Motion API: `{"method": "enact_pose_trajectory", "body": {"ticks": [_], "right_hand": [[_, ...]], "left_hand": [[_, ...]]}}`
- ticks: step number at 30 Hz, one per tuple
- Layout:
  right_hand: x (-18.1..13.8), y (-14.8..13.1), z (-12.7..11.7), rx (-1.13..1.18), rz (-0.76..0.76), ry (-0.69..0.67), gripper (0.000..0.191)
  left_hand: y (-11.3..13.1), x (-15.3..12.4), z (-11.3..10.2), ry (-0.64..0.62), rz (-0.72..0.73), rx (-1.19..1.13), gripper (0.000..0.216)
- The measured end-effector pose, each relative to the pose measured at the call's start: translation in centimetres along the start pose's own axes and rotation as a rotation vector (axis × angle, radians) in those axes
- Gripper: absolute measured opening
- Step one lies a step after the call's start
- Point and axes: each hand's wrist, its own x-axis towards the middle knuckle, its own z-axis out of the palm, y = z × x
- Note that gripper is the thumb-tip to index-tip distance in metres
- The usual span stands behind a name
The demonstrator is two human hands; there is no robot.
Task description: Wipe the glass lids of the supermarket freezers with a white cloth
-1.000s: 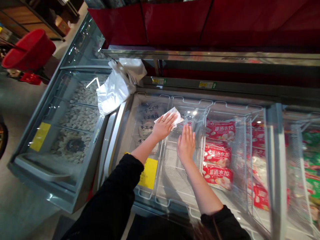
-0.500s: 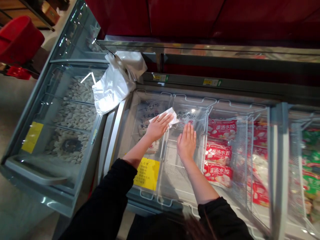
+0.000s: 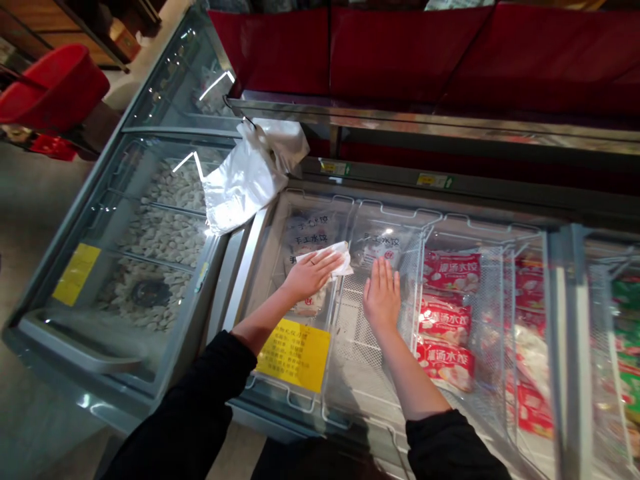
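Note:
My left hand (image 3: 311, 275) holds a white wipe (image 3: 344, 256) under its fingers, pressed on the glass lid (image 3: 350, 360) of a chest freezer. The wipe sticks out past the fingertips; the rest is hidden under the palm. Flat on the same lid, to the right, is my right hand (image 3: 383, 297), its fingers stretched out and nothing in it. Through the glass show clear dumpling bags (image 3: 311, 239) with dark print, in a wire basket. A yellow notice (image 3: 294, 353) lies below my left wrist.
White plastic bags (image 3: 245, 177) hang at the freezer's back left corner. Red dumpling packs (image 3: 445, 320) fill baskets on the right. Another freezer (image 3: 80, 343) with loose dumplings (image 3: 163, 227) stands left. A metal shelf edge (image 3: 430, 123) crosses behind, and a red basket (image 3: 60, 90) stands far left.
My left hand has slid the wipe a little towards me over the lid. My right hand stays at nearly the same spot on the glass. The view has shifted slightly.

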Motion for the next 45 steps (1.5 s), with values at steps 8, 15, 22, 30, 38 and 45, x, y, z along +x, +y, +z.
{"method": "enact_pose_trajectory", "body": {"ticks": [8,15,22,30,38,45], "right_hand": [[0.2,-0.2,-0.1,-0.008,-0.036,-0.068,0.064],[0.2,-0.2,-0.1,-0.002,-0.028,-0.058,0.062],[0.2,-0.1,0.0,-0.002,-0.029,-0.061,0.062],[0.3,-0.1,-0.1,0.003,-0.018,-0.075,0.060],[0.2,-0.1,0.0,-0.003,-0.013,-0.061,0.060],[0.1,0.0,0.2,-0.010,-0.060,0.004,0.058]], "left_hand": [[1.7,4.5,1.1,0.084,-0.215,0.031,0.063],[-0.2,-1.6,0.5,0.007,0.064,0.036,0.063],[-1.3,4.5,0.5,0.139,-0.320,-0.001,0.060],[-1.9,-2.0,0.7,0.072,-0.179,0.010,0.064],[-4.6,4.9,0.3,0.183,-0.435,0.013,0.062],[-3.4,1.2,1.2,0.135,-0.145,0.033,0.059]]}}
